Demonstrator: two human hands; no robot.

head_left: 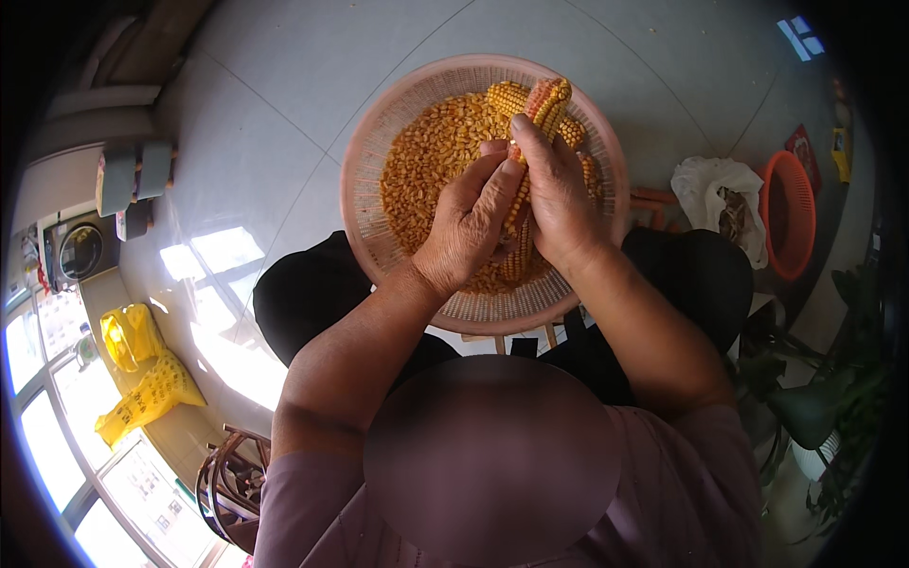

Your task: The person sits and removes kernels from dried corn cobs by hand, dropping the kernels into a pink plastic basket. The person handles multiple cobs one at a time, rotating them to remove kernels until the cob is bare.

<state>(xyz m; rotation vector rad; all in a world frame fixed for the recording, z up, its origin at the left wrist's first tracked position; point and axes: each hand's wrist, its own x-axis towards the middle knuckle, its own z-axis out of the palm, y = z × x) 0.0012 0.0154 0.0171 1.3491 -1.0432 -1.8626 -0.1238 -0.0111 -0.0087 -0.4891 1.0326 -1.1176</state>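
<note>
Both my hands are closed around one ear of corn (549, 102), held tilted over a pink plastic basket (363, 180). Part of the ear shows bare reddish cob, with rows of yellow kernels beside it. My right hand (561, 194) wraps its right side, thumb pointing up along the ear. My left hand (471, 216) grips lower down, its thumb pressed near the kernels. Loose corn kernels (426, 151) fill the left of the basket. Several more ears (507, 96) lie in it, behind and under my hands, partly hidden.
The basket sits between my knees. To the right are a white plastic bag (724, 194), an orange basket (790, 216) and a leafy plant (814, 412). Yellow bags (156, 390) lie by the windows at left, near a wooden chair (230, 483). Grey tiles (275, 85) cover the floor.
</note>
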